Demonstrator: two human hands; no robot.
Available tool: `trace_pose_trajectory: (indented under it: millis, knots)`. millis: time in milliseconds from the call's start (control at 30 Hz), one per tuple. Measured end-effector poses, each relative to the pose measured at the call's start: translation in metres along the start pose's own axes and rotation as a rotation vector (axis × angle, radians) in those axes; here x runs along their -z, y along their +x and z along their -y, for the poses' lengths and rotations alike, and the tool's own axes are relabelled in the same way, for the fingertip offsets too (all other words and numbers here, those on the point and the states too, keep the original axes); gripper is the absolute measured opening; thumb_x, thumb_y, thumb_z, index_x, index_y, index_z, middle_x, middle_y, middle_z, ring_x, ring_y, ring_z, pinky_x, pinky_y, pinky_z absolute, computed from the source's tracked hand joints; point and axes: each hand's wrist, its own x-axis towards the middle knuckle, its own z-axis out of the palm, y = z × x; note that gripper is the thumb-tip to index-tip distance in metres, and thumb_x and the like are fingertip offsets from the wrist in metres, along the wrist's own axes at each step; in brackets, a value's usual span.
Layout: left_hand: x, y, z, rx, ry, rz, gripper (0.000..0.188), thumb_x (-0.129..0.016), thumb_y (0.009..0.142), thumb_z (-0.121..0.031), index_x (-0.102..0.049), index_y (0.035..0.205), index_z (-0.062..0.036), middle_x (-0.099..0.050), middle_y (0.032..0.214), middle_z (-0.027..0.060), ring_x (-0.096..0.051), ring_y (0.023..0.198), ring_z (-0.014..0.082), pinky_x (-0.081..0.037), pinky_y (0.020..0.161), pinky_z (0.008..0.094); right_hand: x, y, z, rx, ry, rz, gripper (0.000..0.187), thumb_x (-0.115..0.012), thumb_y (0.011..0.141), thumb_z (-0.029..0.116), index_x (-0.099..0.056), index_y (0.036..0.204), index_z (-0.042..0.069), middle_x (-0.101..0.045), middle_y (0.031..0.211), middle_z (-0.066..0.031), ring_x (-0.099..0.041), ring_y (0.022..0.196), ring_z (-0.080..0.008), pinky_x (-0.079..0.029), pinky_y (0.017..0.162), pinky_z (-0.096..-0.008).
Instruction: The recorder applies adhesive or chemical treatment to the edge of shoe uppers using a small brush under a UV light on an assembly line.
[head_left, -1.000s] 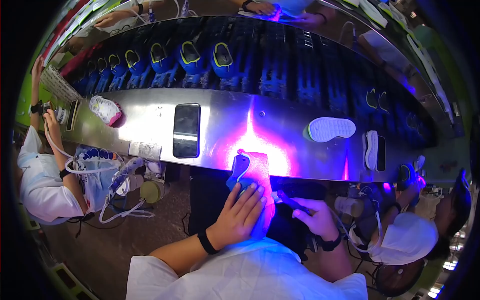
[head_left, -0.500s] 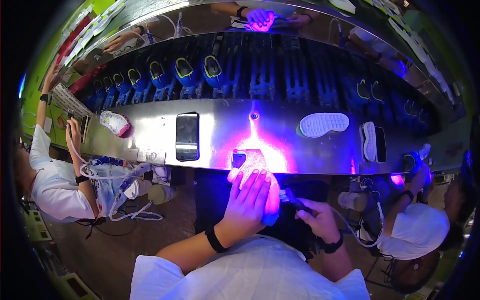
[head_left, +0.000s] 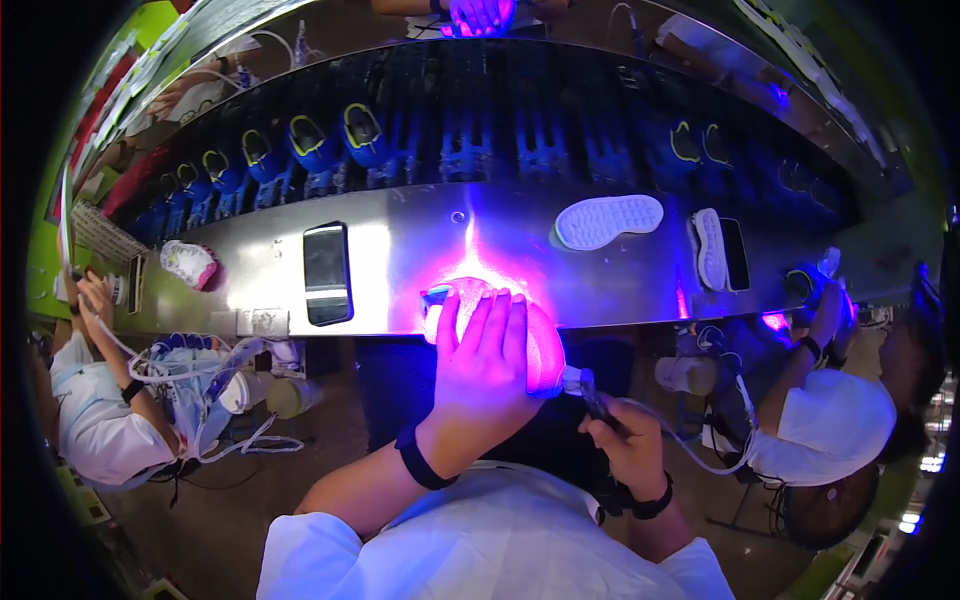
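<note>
Under bright pink-purple light at the table's front edge, my left hand (head_left: 480, 355) holds a shoe (head_left: 545, 345), its fingers laid over the top. Glare washes out the shoe's detail, and my palm hides part of it. My right hand (head_left: 628, 440) is closed round the dark handle of a brush (head_left: 588, 392) joined to a thin pale hose. The brush's light-coloured tip is at the shoe's right-hand end; I cannot tell whether it touches.
A phone (head_left: 328, 272) lies left on the metal table (head_left: 390, 215); a white shoe sole (head_left: 610, 220) lies right. Beyond runs a dark conveyor (head_left: 470, 110) carrying blue shoes (head_left: 365, 135). Co-workers sit left (head_left: 120, 415) and right (head_left: 830, 425). White pots (head_left: 245, 390) stand below the table.
The view has shifted, so the table's things appear further left. The shoe has turned under my left hand, its near end swinging right and up toward the table. The brush stays beside that end.
</note>
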Motion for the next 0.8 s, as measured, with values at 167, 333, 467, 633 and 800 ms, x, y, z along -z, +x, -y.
trace_pose_trajectory:
  millis: [167, 333, 467, 633, 800]
  knots:
    - [-0.004, 0.016, 0.001, 0.021, -0.061, -0.014, 0.079, -0.088, 0.068, -0.039, -0.062, 0.129, 0.004, -0.068, 0.127, 0.0209, -0.065, 0.124, 0.0334, -0.03, 0.121, 0.0614, 0.013, 0.018, 0.054, 0.179, -0.596, -0.085, 0.039, -0.078, 0.089, 0.011, -0.072, 0.127, 0.005, -0.066, 0.083, -0.0121, -0.064, 0.071, -0.0215, -0.05, 0.067, -0.0323]
    - [-0.001, 0.036, 0.016, 0.032, -0.136, 0.004, 0.08, -0.089, 0.066, -0.039, -0.062, 0.13, 0.002, -0.069, 0.127, 0.0208, -0.066, 0.123, 0.0351, -0.029, 0.122, 0.0611, 0.025, 0.047, 0.084, 0.277, -0.734, -0.046, 0.042, -0.079, 0.087, 0.009, -0.072, 0.128, 0.007, -0.067, 0.084, -0.0127, -0.064, 0.07, -0.0268, -0.051, 0.067, -0.033]
    - [0.004, 0.05, 0.032, 0.059, -0.236, 0.057, 0.083, -0.089, 0.066, -0.039, -0.06, 0.132, 0.0022, -0.069, 0.127, 0.0211, -0.065, 0.123, 0.0365, -0.028, 0.122, 0.061, 0.023, 0.069, 0.091, 0.247, -0.767, -0.014, 0.041, -0.078, 0.087, 0.008, -0.072, 0.128, 0.007, -0.067, 0.085, -0.0123, -0.065, 0.072, -0.0255, -0.052, 0.069, -0.0326]
    - [0.007, 0.059, 0.052, 0.05, -0.249, 0.101, 0.082, -0.082, 0.077, -0.041, -0.054, 0.139, 0.0058, -0.066, 0.131, 0.0217, -0.062, 0.126, 0.0371, -0.031, 0.119, 0.0602, 0.012, 0.099, 0.087, 0.365, -0.762, -0.031, 0.041, -0.077, 0.087, 0.005, -0.072, 0.127, 0.005, -0.07, 0.09, -0.0129, -0.067, 0.076, -0.023, -0.053, 0.072, -0.0316]
    - [0.008, 0.045, 0.079, 0.041, -0.032, 0.147, 0.091, -0.082, 0.076, -0.03, -0.043, 0.153, -0.0008, -0.06, 0.135, 0.0199, -0.061, 0.122, 0.0368, -0.042, 0.11, 0.0543, -0.004, 0.112, 0.061, 0.36, -0.623, -0.133, 0.039, -0.077, 0.089, 0.005, -0.07, 0.128, 0.0, -0.074, 0.103, -0.014, -0.071, 0.088, -0.0208, -0.055, 0.081, -0.0313]
